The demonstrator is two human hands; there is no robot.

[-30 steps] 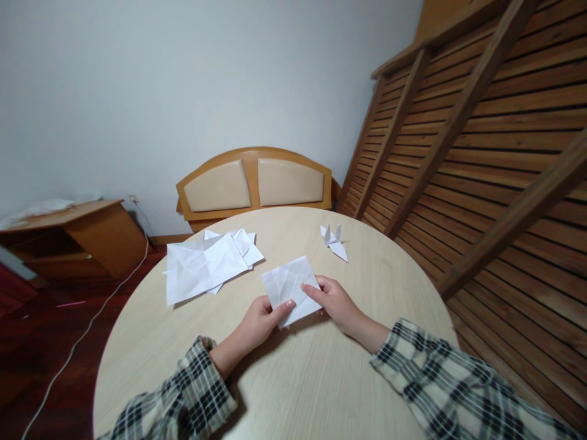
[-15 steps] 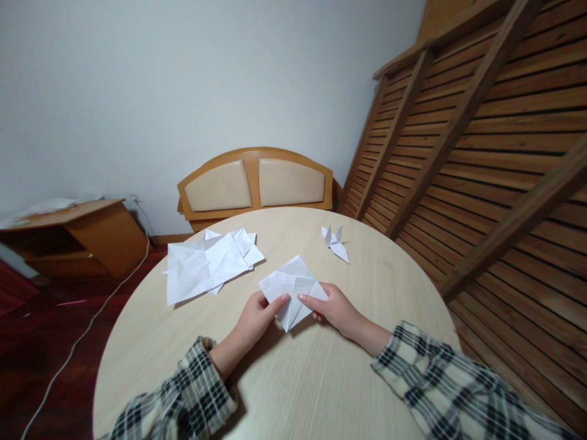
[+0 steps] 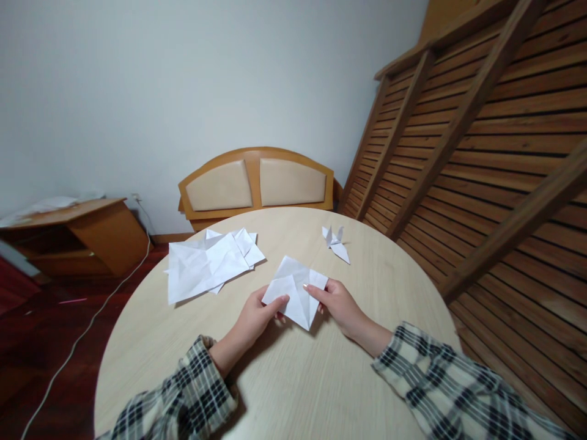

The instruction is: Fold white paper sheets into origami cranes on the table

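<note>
Between my two hands is a folded square of white paper [image 3: 293, 282], turned so that one corner points toward me. Creases and a folded flap show on its upper face. My left hand [image 3: 257, 315] pinches its left corner, thumb on top and fingers beneath. On the opposite side my right hand [image 3: 338, 305] grips the right edge in the same way, its thumb lying across the paper. The fingers under the sheet are mostly hidden. Beyond my right hand stands a small white origami crane [image 3: 336, 243].
A round pale wooden table [image 3: 348, 391] lies under my hands. Several creased white sheets [image 3: 206, 266] are piled at its far left. Behind it is a padded headboard [image 3: 254, 183]; a slatted wooden panel [image 3: 458, 183] leans at right. A low cabinet [image 3: 92, 238] stands left.
The folded paper has turned slightly in my hands, its near corner swinging to the right. My right thumb has moved a little up and to the right.
</note>
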